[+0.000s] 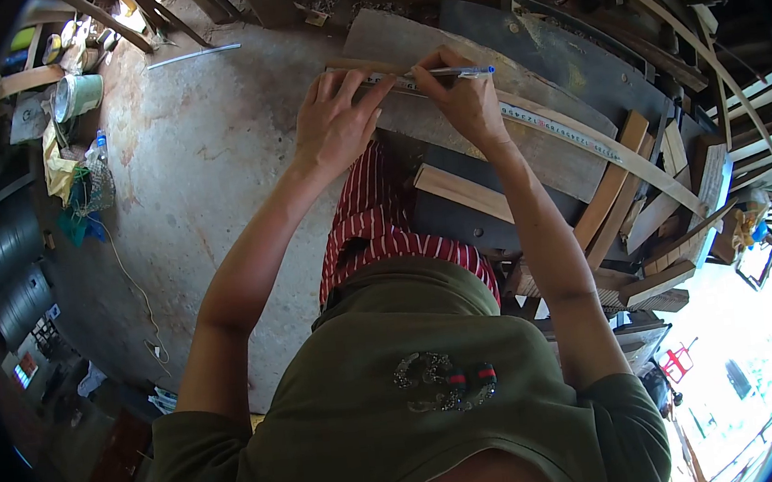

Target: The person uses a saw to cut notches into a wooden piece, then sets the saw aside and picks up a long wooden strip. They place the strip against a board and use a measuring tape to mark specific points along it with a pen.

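A long, narrow wooden strip [661, 178] runs slantwise across a wide grey board. Along it lies a tape measure's extended blade [562, 128] with printed numbers. At the strip's left end is my left hand [331, 117], its fingers bent over the far edge and its thumb on the near side, holding strip and tape together; the index finger points toward the pen. My right hand [466, 101] pinches a pen [472, 72] with a blue end, its tip low over the strip close to my left fingertips. Whether the tip touches the wood is hidden.
Beneath the strip is the wide board [405, 42]. A shorter wood piece [464, 193] lies nearer my body. Several offcuts [623, 174] are piled at right. On the concrete floor [212, 146] are a thin rod [194, 56], a bucket [78, 96] and a cord [132, 277].
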Available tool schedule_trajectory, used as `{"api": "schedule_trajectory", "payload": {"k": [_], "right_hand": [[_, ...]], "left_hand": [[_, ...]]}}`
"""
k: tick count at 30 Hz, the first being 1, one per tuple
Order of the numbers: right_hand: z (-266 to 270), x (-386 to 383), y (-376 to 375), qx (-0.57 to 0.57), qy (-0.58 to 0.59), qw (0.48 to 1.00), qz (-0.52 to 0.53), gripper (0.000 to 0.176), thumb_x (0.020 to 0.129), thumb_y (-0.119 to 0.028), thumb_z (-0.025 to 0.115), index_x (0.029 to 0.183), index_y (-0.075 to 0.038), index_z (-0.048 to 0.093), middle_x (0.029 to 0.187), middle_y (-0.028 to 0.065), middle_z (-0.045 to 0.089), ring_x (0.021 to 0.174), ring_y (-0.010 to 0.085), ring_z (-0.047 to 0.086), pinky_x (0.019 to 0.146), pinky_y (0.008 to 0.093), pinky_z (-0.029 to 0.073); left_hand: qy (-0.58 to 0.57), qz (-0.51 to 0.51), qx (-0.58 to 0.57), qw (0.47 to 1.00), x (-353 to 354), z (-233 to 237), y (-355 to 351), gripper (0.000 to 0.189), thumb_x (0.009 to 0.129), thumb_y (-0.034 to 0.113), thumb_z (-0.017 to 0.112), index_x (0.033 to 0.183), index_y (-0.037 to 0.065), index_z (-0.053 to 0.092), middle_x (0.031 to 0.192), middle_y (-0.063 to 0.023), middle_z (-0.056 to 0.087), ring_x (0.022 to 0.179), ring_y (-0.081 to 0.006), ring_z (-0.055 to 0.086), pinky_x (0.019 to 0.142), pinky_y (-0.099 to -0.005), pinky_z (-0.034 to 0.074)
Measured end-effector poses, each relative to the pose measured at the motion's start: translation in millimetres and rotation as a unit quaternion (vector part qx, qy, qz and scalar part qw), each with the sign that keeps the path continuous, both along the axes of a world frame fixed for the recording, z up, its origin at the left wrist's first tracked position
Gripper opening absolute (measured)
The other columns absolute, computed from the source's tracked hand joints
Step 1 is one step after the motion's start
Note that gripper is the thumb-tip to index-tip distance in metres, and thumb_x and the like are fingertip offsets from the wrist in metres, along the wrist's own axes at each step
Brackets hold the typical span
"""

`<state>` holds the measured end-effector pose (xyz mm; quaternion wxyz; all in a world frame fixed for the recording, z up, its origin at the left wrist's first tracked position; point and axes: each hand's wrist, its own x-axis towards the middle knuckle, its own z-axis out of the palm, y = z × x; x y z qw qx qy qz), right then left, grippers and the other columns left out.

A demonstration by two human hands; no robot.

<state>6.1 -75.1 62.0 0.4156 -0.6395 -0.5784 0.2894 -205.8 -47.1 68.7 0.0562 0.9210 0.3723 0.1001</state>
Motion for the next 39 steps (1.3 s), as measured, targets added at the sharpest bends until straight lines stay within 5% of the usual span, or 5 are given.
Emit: {"api": "schedule_trajectory", "payload": {"k": [14, 16, 25, 35, 39], "right_hand": [[0.9, -3.4, 0.2, -0.054, 0.056, 0.997, -0.026, 0.017, 0.088, -0.016, 0.071, 0.091, -0.002, 0.064, 0.081, 0.0138, 0.071, 0.072, 0.0288, 0.07, 0.066, 0.0372, 0.052], [-0.2, -2.3, -2.1, -0.034, 0.01, 0.999, -0.007, 0.02, 0.092, -0.02, 0.071, 0.095, 0.0, 0.067, 0.08, 0.0088, 0.069, 0.072, 0.0135, 0.063, 0.067, 0.031, 0.051], [2.4, -1.6, 1.2, -0.028, 0.015, 0.999, -0.015, 0.015, 0.087, -0.015, 0.072, 0.09, -0.002, 0.066, 0.078, 0.0133, 0.071, 0.068, 0.0249, 0.07, 0.063, 0.0358, 0.052], [-1.9, -2.3, 1.0, -0.007, 0.004, 1.0, -0.03, 0.015, 0.087, -0.015, 0.072, 0.09, -0.002, 0.066, 0.082, 0.0139, 0.071, 0.069, 0.0253, 0.07, 0.064, 0.0365, 0.053], [-1.1, 0.6, -0.7, -0.02, 0.012, 1.0, -0.018, 0.022, 0.092, -0.021, 0.071, 0.102, -0.002, 0.07, 0.086, 0.0113, 0.073, 0.078, 0.0178, 0.069, 0.071, 0.0325, 0.053]], "left_hand": [[0.009, 0.0, -0.009, 1.0, -0.9, -0.6, 0.5, 0.05, 0.09, 0.02, 0.068, 0.139, 0.025, 0.058, 0.127, -0.0036, 0.053, 0.116, -0.028, 0.051, 0.101, -0.0441, 0.046], [0.006, 0.002, -0.005, 1.0, -0.6, -0.9, 0.1, 0.05, 0.09, 0.02, 0.068, 0.139, 0.025, 0.058, 0.127, -0.0035, 0.053, 0.116, -0.0277, 0.051, 0.102, -0.0438, 0.046], [0.006, 0.002, -0.002, 1.0, -0.1, -0.3, -0.4, 0.051, 0.09, 0.021, 0.068, 0.14, 0.025, 0.057, 0.128, -0.0034, 0.053, 0.117, -0.0279, 0.051, 0.102, -0.0443, 0.046], [0.012, -0.002, -0.003, 1.0, -0.9, 0.2, 0.1, 0.05, 0.091, 0.021, 0.067, 0.14, 0.025, 0.057, 0.129, -0.0037, 0.052, 0.117, -0.0282, 0.05, 0.102, -0.0438, 0.046], [0.011, -0.008, -0.009, 1.0, -0.9, 0.8, 0.3, 0.05, 0.092, 0.021, 0.066, 0.141, 0.025, 0.056, 0.129, -0.0039, 0.052, 0.117, -0.0281, 0.05, 0.102, -0.0438, 0.046]]}}
